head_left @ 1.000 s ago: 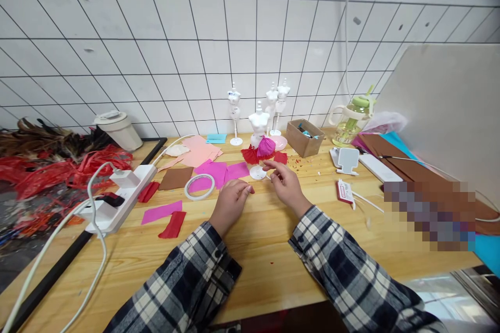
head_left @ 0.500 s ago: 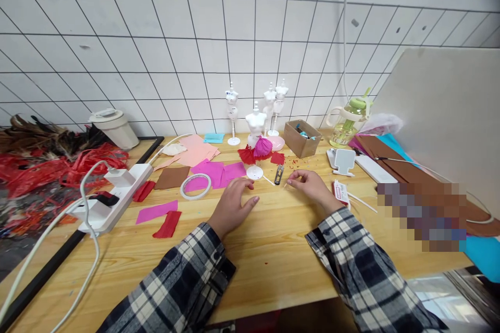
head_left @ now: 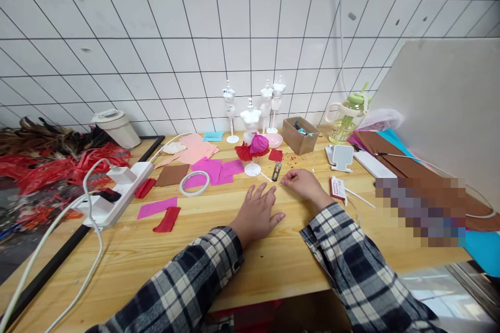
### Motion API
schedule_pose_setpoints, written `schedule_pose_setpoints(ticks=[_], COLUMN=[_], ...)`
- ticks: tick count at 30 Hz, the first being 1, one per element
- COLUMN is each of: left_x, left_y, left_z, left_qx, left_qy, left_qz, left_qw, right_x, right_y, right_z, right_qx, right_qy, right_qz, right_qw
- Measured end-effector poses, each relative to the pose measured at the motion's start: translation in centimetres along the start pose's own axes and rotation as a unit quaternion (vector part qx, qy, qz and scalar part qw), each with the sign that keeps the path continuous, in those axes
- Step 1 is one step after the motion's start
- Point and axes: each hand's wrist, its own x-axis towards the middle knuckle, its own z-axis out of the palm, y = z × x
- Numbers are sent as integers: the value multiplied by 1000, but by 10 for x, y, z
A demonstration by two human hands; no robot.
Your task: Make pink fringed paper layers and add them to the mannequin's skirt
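My left hand point(head_left: 260, 214) hovers low over or rests on the wooden tabletop, fingers spread, holding nothing. My right hand point(head_left: 303, 185) is closed in a pinch; whatever sits between thumb and forefinger is too small to make out. Just left of those fingertips lie small thread snips point(head_left: 276, 171). Beyond both hands stands a white mini mannequin point(head_left: 250, 114) on a round base, dressed in a red pleated skirt point(head_left: 244, 152) with a magenta gathered piece point(head_left: 259, 143) at its front. A small red piece point(head_left: 275, 155) lies beside it.
A roll of tape point(head_left: 194, 194), magenta sheets point(head_left: 211, 168) and red strips point(head_left: 167, 219) lie left. Behind are more mannequins and a cardboard box point(head_left: 300, 138). A power strip point(head_left: 124, 191) with cables edges the left side; a drink bottle point(head_left: 349, 114) stands right.
My left hand has moved right and nearer to me, turning palm down with its fingers spreading. My right hand keeps its pinch near the snips. The view has shifted slightly.
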Motion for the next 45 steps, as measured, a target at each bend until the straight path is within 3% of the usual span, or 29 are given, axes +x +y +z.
schedule_pose_setpoints(ticks=[5, 9, 11, 19, 23, 28, 36, 45], left_x=[0, 0, 0, -5, -4, -3, -3, -3], left_y=[-1, -3, -4, -1, 0, 0, 2, 6], left_z=[0, 1, 2, -1, -4, -7, -5, -4], left_qx=[-17, -29, -33, -10, -13, -20, -18, 35], left_qy=[-20, -22, -12, 57, 54, 33, 7, 4], left_qz=[-14, -18, -19, -22, -8, -6, -8, 19], left_qw=[1000, 999, 999, 998, 998, 999, 1000, 999], right_x=[0, -1, 0, 2, 2, 2, -4, -5], right_y=[4, 8, 8, 4, 4, 5, -4, 0], right_z=[-1, -6, -8, 1, 2, 1, -4, -5], right_qx=[-35, -43, -39, 15, 42, 71, -36, -52], right_qy=[18, 119, 140, 47, 18, -62, -22, 12], right_qz=[8, 2, -6, 1, -19, -45, 18, 22], right_qw=[999, 992, 989, 999, 999, 995, 999, 998])
